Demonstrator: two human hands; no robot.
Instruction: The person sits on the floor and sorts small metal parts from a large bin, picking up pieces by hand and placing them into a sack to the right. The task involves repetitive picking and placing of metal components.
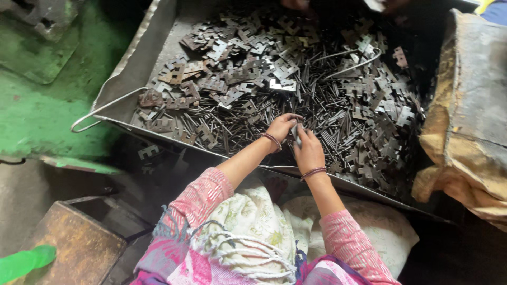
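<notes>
Hundreds of dark metal pins (322, 113) and notched hinge plates (232, 79) fill a large steel tray (138, 63), where a seated person's two hands meet near the front rim at 6 o'clock. The left hand (281, 128) and right hand (308, 151) together pinch a small metal piece (297, 134), fingers closed on it just above the pins. Wire handles (100, 112) jut from the tray at 9 o'clock. A worn sack (467, 116) crowds the 3 o'clock side; a rusty box (74, 243) sits at 7 o'clock on the green floor (37, 111).
</notes>
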